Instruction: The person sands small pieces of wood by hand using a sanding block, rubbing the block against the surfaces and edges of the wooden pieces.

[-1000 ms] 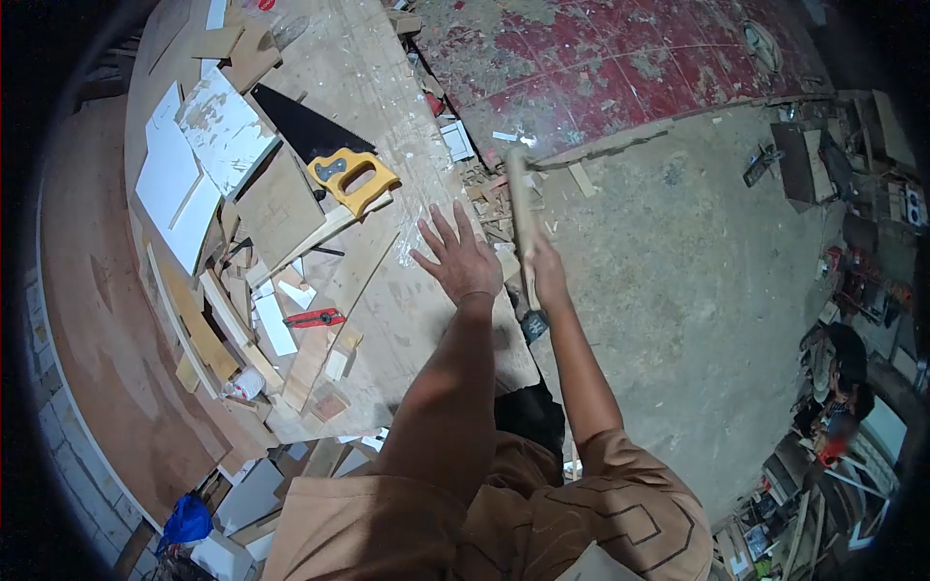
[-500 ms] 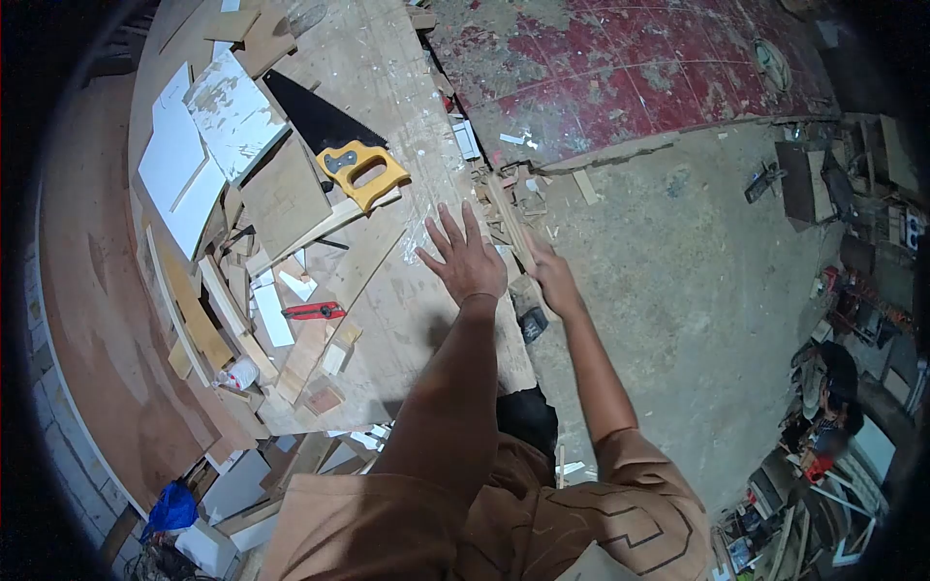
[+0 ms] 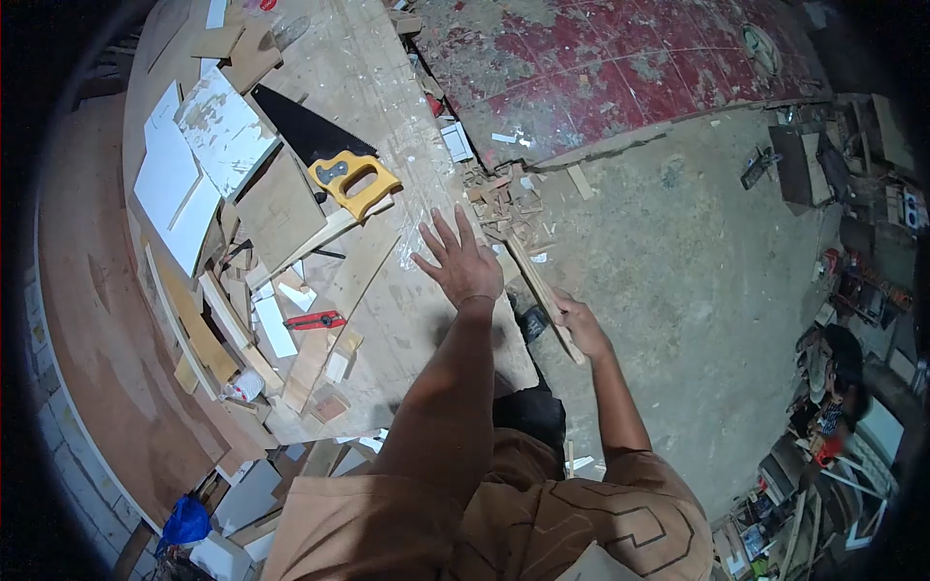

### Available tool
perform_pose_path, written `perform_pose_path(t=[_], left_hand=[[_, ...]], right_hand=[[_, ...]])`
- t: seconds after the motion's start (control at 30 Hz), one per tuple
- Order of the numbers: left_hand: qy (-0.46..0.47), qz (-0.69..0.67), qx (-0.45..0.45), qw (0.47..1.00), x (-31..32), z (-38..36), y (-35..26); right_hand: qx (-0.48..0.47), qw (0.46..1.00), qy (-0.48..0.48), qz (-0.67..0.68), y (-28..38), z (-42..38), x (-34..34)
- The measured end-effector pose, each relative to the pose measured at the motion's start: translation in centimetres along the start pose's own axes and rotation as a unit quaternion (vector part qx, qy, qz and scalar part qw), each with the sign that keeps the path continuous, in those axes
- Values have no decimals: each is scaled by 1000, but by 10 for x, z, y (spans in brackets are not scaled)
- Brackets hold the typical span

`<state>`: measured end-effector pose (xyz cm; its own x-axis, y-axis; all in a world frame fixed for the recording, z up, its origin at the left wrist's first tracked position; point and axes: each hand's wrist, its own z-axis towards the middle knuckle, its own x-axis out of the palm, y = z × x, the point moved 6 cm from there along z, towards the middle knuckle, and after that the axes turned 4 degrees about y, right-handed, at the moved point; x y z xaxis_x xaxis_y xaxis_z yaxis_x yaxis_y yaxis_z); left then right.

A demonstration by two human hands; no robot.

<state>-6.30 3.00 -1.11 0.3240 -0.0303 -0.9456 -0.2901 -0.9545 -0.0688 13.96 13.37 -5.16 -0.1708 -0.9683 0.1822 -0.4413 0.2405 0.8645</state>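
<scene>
My left hand (image 3: 463,269) lies flat near the edge of the wooden worktable (image 3: 387,329), palm down with the fingers spread. Just past that edge, my right hand (image 3: 583,331) is closed around a narrow wooden strip (image 3: 531,269), which slants down beside the table. A handsaw (image 3: 356,184) with a yellow handle and dark blade rests on the tabletop beyond my left hand. To the left, a red utility knife (image 3: 314,321) lies among offcuts. Part of a dark shoe (image 3: 531,323) shows below the strip.
White board pieces (image 3: 179,194) and a brown panel (image 3: 281,203) cover the table's left side. Wood scraps (image 3: 504,208) litter the concrete floor (image 3: 668,271) by the table edge. Red flooring (image 3: 620,68) lies farther off, and piled clutter (image 3: 838,387) stands at the right.
My right hand has moved back toward my body along the table edge, with the wooden strip in it. My left hand stays flat on the table. The view has shifted slightly.
</scene>
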Motion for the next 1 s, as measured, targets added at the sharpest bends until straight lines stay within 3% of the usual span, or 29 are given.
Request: perform_pose_path(t=[0.1, 0.17, 0.2, 0.27, 0.4, 0.47, 0.53, 0.6, 0.73, 0.8, 0.83, 0.9, 0.93, 1.0], left_hand=[[-2, -5, 0, 1000, 0, 0, 1], [-26, -19, 11, 999, 2, 0, 1], [-27, -16, 10, 999, 2, -1, 0], [-54, -36, 22, 998, -1, -2, -1], [-53, -32, 24, 998, 0, -2, -1], [-56, -41, 25, 997, -1, -1, -1], [-53, -42, 22, 997, -1, -1, -1], [-50, -40, 19, 998, -1, -1, 0], [-57, -37, 21, 997, 1, -2, 1], [-64, -36, 25, 997, 1, -3, -1], [-52, -32, 20, 998, 1, -4, 0], [-44, -27, 13, 999, 0, -1, 0], [-45, -28, 14, 999, 0, -2, 0], [-47, -29, 16, 998, 1, 0, 0]], right_hand=[[-97, 987, -112, -57, 13, 52, 17], [-105, 945, -309, 14, -23, 92, 4], [-105, 945, -309, 16, -7, 105, 3], [-71, 856, -424, 288, 24, 106, -10], [-135, 824, -404, 375, 37, 86, 0], [-106, 886, -341, 297, 11, 80, 19], [-145, 893, -293, 310, 29, 79, 24], [-82, 903, -376, 190, 77, 71, 24], [-88, 869, -459, 164, 72, 88, 3], [-106, 780, -536, 304, 58, 83, 0], [-106, 781, -536, 304, 61, 80, 4], [-130, 729, -541, 399, 63, 74, 19], [-128, 730, -540, 399, 52, 76, 18], [-125, 793, -534, 264, 36, 86, 7]])
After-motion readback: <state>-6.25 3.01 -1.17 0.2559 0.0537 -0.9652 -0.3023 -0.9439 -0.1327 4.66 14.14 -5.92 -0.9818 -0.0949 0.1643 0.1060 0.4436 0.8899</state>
